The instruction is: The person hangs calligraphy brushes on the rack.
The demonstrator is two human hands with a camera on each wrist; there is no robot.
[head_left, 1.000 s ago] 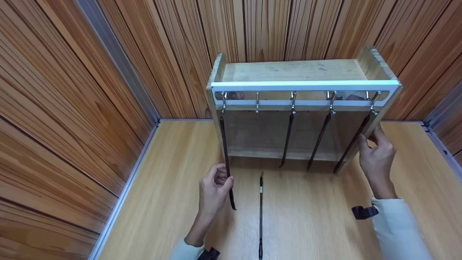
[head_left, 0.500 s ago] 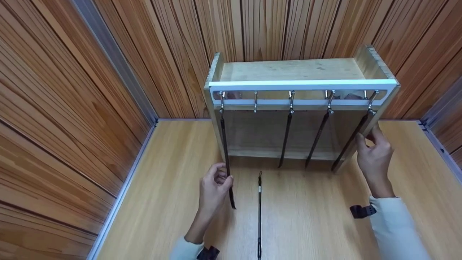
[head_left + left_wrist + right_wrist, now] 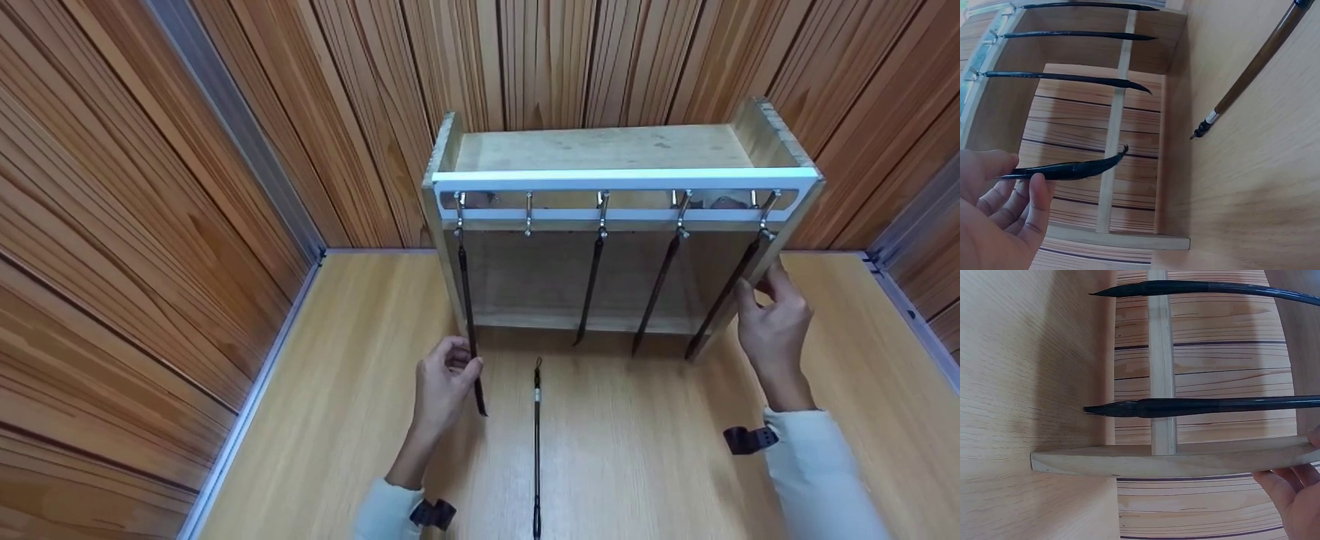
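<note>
My left hand (image 3: 444,382) pinches a dark calligraphy brush (image 3: 465,289) near its bristle end, between thumb and fingers. This brush's upper end meets the leftmost hook of the wooden rack (image 3: 615,150); its curved bristle tip (image 3: 1100,166) shows in the left wrist view. On the rack's right side panel (image 3: 780,247), my right hand (image 3: 776,337) grips the edge, with the thumb in front. Close beside that thumb hangs the rightmost brush (image 3: 721,300). Two more brushes hang from hooks, one right of the middle (image 3: 658,292) and one at the middle (image 3: 591,289).
Another brush (image 3: 537,442) lies on the wooden table (image 3: 360,375) before the rack, its loop end toward it. The second hook (image 3: 529,214) from the left bears no brush. Wood-panelled walls (image 3: 540,60) stand behind and at the sides.
The held brush's bristle tip has shifted slightly upward, closer to my left hand. The right hand keeps its grip on the rack; the whole view has drifted a little.
</note>
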